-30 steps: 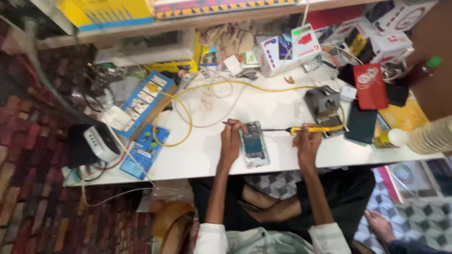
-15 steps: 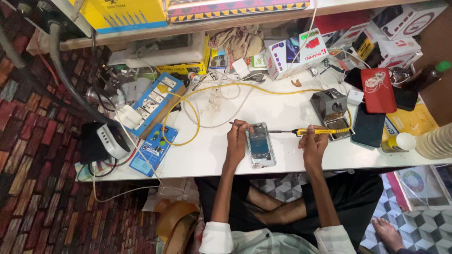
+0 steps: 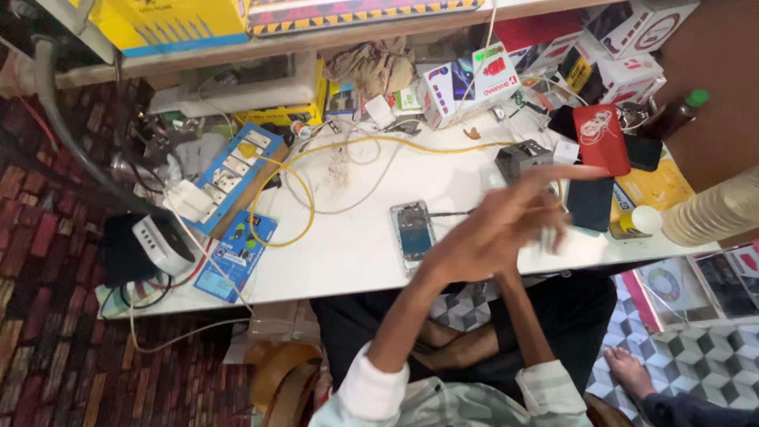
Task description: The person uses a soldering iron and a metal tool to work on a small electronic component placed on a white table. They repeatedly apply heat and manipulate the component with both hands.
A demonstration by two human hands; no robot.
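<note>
An opened phone point(image 3: 413, 229) with its inner parts showing lies flat near the white table's point(image 3: 348, 253) front edge. My left hand point(image 3: 506, 225) is lifted above the table just right of the phone, blurred, fingers spread and pointing right, with nothing in it. It covers my right hand; only the right forearm point(image 3: 522, 320) shows below it. A thin metal screwdriver shaft point(image 3: 451, 213) pokes out from under the left hand toward the phone. Whether the right hand still holds the screwdriver is hidden.
A yellow cable point(image 3: 304, 198) loops over the table. A blue switch board point(image 3: 229, 178) and a blue card point(image 3: 237, 253) lie left. A grey metal block point(image 3: 522, 158), red phone case point(image 3: 601, 138), dark phones, boxes and a stack of cups point(image 3: 711, 213) crowd the right and back.
My left hand has left the phone, risen and swung right across my right hand. The phone now lies uncovered. The camera has moved closer.
</note>
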